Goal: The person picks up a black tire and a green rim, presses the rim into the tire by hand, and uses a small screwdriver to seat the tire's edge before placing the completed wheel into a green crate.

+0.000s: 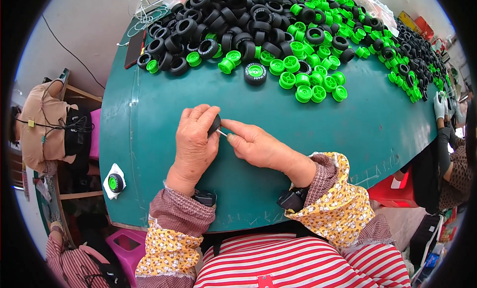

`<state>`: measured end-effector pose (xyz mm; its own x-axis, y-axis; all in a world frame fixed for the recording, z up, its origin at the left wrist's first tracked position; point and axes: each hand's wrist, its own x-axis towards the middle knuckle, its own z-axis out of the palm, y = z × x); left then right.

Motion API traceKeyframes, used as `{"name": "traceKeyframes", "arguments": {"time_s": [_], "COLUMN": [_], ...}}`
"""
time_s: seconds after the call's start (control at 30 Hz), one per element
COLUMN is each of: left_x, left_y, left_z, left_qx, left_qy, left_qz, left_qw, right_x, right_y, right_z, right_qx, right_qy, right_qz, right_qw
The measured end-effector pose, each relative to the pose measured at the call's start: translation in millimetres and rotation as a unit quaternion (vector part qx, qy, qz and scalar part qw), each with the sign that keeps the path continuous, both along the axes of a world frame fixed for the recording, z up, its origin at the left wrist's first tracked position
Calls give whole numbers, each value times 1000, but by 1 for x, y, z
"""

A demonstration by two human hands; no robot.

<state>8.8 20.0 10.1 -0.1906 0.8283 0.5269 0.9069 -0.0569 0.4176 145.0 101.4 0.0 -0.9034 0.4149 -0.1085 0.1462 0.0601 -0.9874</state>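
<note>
My left hand (195, 148) is closed around a small black toy tyre (214, 124) above the near middle of the green table (318, 129). In my right hand (261, 145) is a thin pale rod-like tool (222, 133), pinched between thumb and fingers. The rod's far end meets the tyre's lower edge, and my right index fingertip reaches to the tyre's side. My left fingers cover most of the tyre, so I cannot tell whether a rim sits inside it. Beyond my hands stands a wheel (255, 73) with a green rim in a black tyre.
Loose black tyres (238, 20) and green rims (303, 79) are heaped along the far side. Another wheel (115, 182) rests on white paper at the left edge. A dark flat device (134, 49) and white cables (149, 20) lie far left. A co-worker's gloved hand (439, 107) is at right.
</note>
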Motion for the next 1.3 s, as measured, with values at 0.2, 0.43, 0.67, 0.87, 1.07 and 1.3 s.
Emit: {"name": "traceKeyframes", "arguments": {"time_s": [0.2,0.43,0.67,0.87,1.07,1.3], "left_x": [1,4,10,7,7,6], "left_y": [-3,-1,-2,-3,-2,-2], "left_z": [4,2,1,-4,-2,-6], "left_qx": [17,23,-2,-18,-77,-95], "left_qy": [-18,5,-30,-45,-249,-310], "left_qz": [7,22,25,5,21,-5], "left_qw": [1000,999,999,999,965,946], "right_x": [-2,3,-1,-3,2,4], "right_y": [-8,-10,-3,-4,6,-2], "right_z": [-1,-5,4,-9,-9,6], "right_qx": [98,441,105,193,227,346], "right_qy": [53,6,51,61,15,-76], "right_qz": [-38,-73,-53,-91,-110,-90], "right_qw": [993,894,992,975,968,931]}}
